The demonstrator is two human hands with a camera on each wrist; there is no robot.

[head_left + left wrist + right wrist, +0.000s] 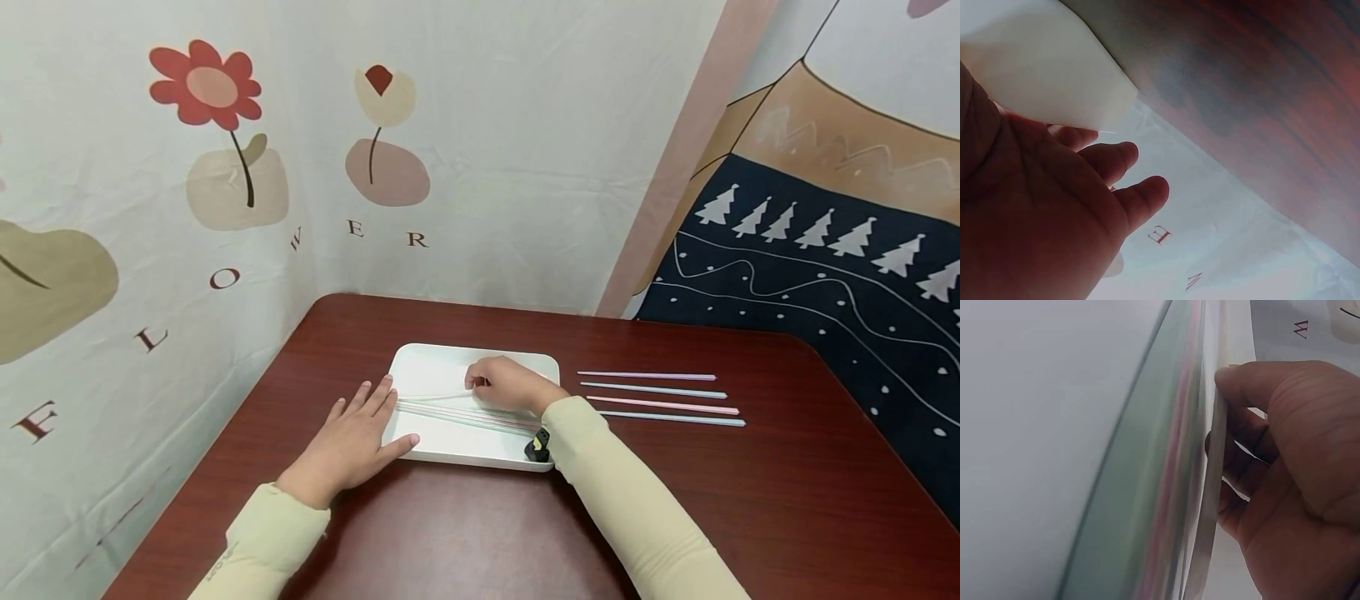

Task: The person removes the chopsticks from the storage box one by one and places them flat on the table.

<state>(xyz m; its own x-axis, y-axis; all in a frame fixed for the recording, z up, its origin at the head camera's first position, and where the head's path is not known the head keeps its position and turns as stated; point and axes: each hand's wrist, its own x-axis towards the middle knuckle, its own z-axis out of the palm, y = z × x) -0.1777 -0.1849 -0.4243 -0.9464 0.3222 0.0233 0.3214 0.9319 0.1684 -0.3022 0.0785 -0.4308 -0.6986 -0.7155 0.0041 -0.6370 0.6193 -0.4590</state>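
Observation:
My left hand [351, 446] rests on the left edge of the white tray [472, 457], its fingers spread; the left wrist view shows the hand [1054, 194] against the tray's pale side [1060, 69]. Over the tray, my right hand [510, 385] pinches one thin whitish strip [442, 396]. In the right wrist view, thumb and fingers of the hand [1297, 444] hold that strip [1211, 487] on edge. Beside it several long thin strips [1163, 512], green and pink among them, lie together in the tray.
On the brown table [795, 483], right of the tray, several thin sticks or strips lie side by side: a purple one [645, 376], a pink one [667, 406] and light blue ones [660, 390]. A printed cloth [487, 192] hangs behind the table.

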